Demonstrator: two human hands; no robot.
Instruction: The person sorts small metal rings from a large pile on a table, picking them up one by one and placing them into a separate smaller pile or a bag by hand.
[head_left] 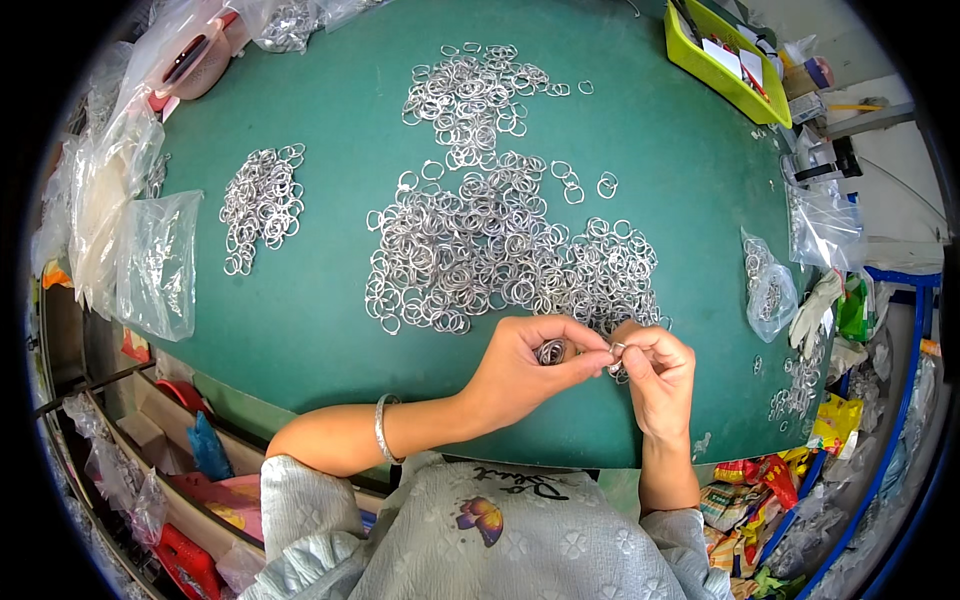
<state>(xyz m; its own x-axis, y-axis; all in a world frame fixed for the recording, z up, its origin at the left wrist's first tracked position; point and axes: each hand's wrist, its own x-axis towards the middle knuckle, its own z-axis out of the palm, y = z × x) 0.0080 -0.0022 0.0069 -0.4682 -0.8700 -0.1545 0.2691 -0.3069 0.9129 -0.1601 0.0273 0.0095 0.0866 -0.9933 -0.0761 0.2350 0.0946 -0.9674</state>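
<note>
The left hand (518, 362) is curled, with a small stack of shiny rings (551, 351) nested in its bent fingers, while its thumb and forefinger come together at the tips on a silvery metal ring (618, 347). The right hand (662, 385) pinches at that same ring from the other side, thumb against bent fingers; the fingertips hide most of it, so its exact shape there cannot be told. The ring sits between the two hands, just above the near edge of the large heap of rings (455, 245).

That heap is a loose tangle of thin, round, smooth metal loops, overlapping at all angles and catching the light. It runs up into a narrower upper heap (465, 100), and a few single loops lie loose at its right side. Well apart on the left lies a smaller, elongated pile (262, 205) of similar loops. All rest on a matt, dark green tabletop (330, 130).

At the left edge hangs a crinkled, transparent plastic bag (158, 265), below a pale pink plastic basket (203, 68). A lime-green rectangular plastic tray (708, 68) stands at the upper right. A smooth silver bangle (381, 428) circles the left wrist, above a grey-green sleeve (312, 500) of puckered fabric.
</note>
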